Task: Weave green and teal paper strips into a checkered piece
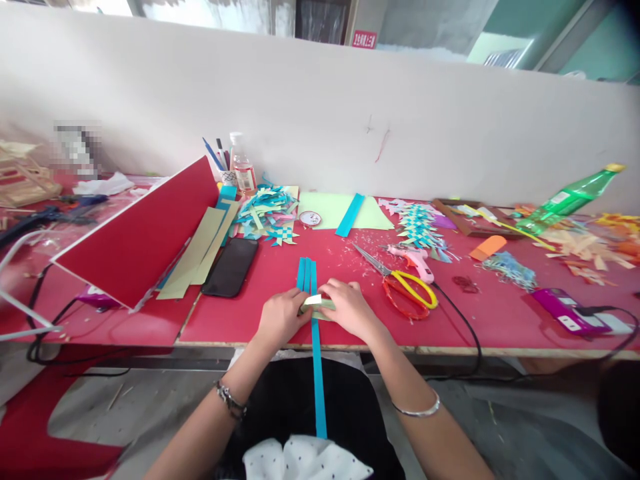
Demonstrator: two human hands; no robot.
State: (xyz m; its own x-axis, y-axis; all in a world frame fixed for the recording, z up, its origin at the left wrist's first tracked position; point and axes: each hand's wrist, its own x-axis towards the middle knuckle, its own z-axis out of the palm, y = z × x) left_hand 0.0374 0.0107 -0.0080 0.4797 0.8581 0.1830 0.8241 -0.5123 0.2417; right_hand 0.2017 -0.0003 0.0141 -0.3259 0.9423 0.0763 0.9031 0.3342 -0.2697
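Near the table's front edge, my left hand [283, 317] and my right hand [351, 309] meet over several blue paper strips [307, 268]. Between them both hands grip a pale green paper strip [320, 311], which lies crosswise over the blue ones and is partly covered by fingers. One long blue strip [319, 387] runs out from under the hands, past the table edge and down over my lap. Fingertips hide where the strips cross. Right of my hands lie scissors [410, 288] with red and yellow handles, and a pink glue gun [413, 259].
A black phone [231, 268] and loose paper strips [193, 257] lie to the left, beside a leaning red board [145, 237]. Woven paper pieces [420, 223] and a pile of strips [267, 207] sit farther back. A green bottle [565, 203] and purple power strip [565, 312] are right.
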